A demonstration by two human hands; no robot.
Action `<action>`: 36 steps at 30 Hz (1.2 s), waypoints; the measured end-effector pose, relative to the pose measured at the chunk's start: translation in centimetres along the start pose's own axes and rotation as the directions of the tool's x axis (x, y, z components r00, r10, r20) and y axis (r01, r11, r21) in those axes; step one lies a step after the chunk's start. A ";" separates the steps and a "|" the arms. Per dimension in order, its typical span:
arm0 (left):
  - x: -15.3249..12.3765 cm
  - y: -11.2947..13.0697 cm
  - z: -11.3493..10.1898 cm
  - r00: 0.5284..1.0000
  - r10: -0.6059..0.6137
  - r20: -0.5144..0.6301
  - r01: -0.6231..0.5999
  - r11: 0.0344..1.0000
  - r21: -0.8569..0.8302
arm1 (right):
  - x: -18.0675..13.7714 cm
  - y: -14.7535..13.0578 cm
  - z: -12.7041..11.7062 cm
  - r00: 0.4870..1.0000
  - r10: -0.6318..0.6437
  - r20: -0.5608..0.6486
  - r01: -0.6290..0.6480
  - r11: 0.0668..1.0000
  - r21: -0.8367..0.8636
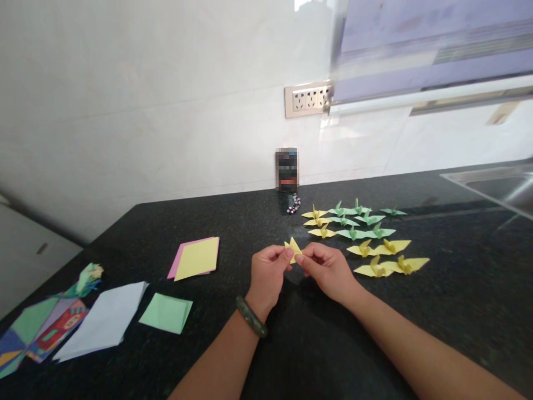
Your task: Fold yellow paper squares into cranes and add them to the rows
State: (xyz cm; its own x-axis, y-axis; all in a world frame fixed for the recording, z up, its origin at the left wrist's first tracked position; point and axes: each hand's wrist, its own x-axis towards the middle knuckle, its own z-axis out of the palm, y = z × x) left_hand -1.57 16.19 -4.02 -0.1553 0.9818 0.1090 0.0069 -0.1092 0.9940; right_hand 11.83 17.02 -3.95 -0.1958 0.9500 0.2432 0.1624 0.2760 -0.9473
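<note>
Currently left hand (268, 271), right hand (330, 270): grip pinching yellow paper (294, 246), tips upward, long axis near upright.

Black countertop (125, 244), paper cranes (353, 234) (yellow and green), white sheets (104, 319).

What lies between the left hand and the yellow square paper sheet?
In the head view, only bare black speckled countertop separates the left hand from the sheet.

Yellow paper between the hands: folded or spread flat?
Folded: the yellow paper shows small, pointed peaks between the left hand and right hand.
</note>
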 end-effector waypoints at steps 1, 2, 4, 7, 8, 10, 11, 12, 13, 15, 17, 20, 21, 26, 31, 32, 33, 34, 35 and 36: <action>0.0 0.0 -0.1 1.000 0.009 -0.017 -0.009 1.000 0.029 | 0.0 0.1 0.1 1.000 0.012 0.012 -0.013 1.000 0.013; 0.0 0.1 -0.1 1.000 0.014 -0.026 -0.012 0.998 0.057 | 0.0 0.1 0.2 0.999 0.029 0.029 -0.030 0.999 0.028; 0.0 0.3 -0.2 0.999 0.015 -0.029 -0.012 0.995 0.103 | 0.0 0.2 0.2 0.995 0.067 0.069 -0.071 0.996 0.057; -0.1 0.6 -0.2 1.000 0.017 -0.003 -0.016 0.993 0.115 | -0.1 0.2 0.2 0.991 0.092 0.101 -0.099 0.993 0.069; -0.1 0.6 -0.1 1.000 0.011 0.014 -0.013 0.996 0.090 | -0.1 0.1 0.1 0.991 0.093 0.100 -0.099 0.993 0.065; -0.2 0.4 0.0 0.998 -0.018 0.058 0.018 1.000 0.004 | -0.1 -0.1 0.0 0.992 0.095 0.088 -0.100 0.993 0.058; -0.2 0.3 0.1 0.996 -0.037 0.085 0.041 0.998 -0.045 | -0.1 -0.1 -0.1 0.992 0.100 0.080 -0.105 0.993 0.059; -0.2 0.2 0.1 0.992 -0.054 0.115 0.064 0.994 -0.088 | -0.1 -0.2 -0.2 0.992 0.107 0.069 -0.111 0.992 0.063; -0.2 0.0 0.2 0.987 -0.067 0.149 0.086 0.989 -0.121 | -0.1 -0.3 -0.2 0.992 0.114 0.057 -0.118 0.991 0.069; -0.2 -0.2 0.2 0.974 -0.083 0.209 0.117 0.981 -0.155 | 0.0 -0.3 -0.3 0.992 0.122 0.028 -0.123 0.989 0.082; -0.2 -0.3 0.2 0.967 -0.098 0.234 0.138 0.977 -0.161 | 0.0 -0.2 -0.3 0.993 0.117 0.005 -0.117 0.989 0.086; -0.2 -0.3 0.2 0.978 -0.105 0.182 0.135 0.978 -0.158 | 0.1 0.0 -0.2 0.995 0.095 0.006 -0.095 0.993 0.074; -0.2 -0.3 0.2 0.982 -0.099 0.159 0.124 0.981 -0.152 | 0.0 0.1 -0.2 0.996 0.087 0.011 -0.087 0.994 0.065; 0.0 -0.1 0.2 0.990 -0.094 0.105 0.108 0.984 -0.143 | 0.0 0.3 0.0 0.998 0.062 -0.030 -0.059 0.994 0.089; -0.1 -0.1 0.3 0.952 -0.153 0.264 0.235 0.921 -0.312 | 0.3 0.1 -0.1 0.990 0.108 -0.092 -0.094 0.985 0.144; -0.1 -0.1 0.3 0.945 -0.154 0.287 0.247 0.915 -0.320 | 0.3 0.1 -0.1 0.989 0.112 -0.100 -0.096 0.983 0.156; -0.2 -0.1 0.3 0.943 -0.157 0.294 0.250 0.916 -0.314 | 0.3 0.2 -0.1 0.988 0.111 -0.108 -0.093 0.982 0.163; -0.2 -0.1 0.3 0.945 -0.163 0.284 0.248 0.922 -0.297 | 0.4 0.2 -0.1 0.987 0.104 -0.120 -0.084 0.983 0.165; -0.2 0.0 0.4 0.951 -0.169 0.259 0.240 0.931 -0.275 | 0.3 0.3 0.0 0.987 0.086 -0.137 -0.064 0.985 0.158; -0.2 0.0 0.4 0.959 -0.171 0.226 0.227 0.941 -0.250 | 0.3 0.4 0.0 0.986 0.062 -0.156 -0.039 0.989 0.141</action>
State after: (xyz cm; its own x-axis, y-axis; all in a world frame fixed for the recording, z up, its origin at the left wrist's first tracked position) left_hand -1.16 16.07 -4.01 0.0731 0.9953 -0.0634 -0.2756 0.0813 0.9578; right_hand 11.85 17.45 -4.29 -0.0317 0.9763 0.2140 0.0323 0.2150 -0.9761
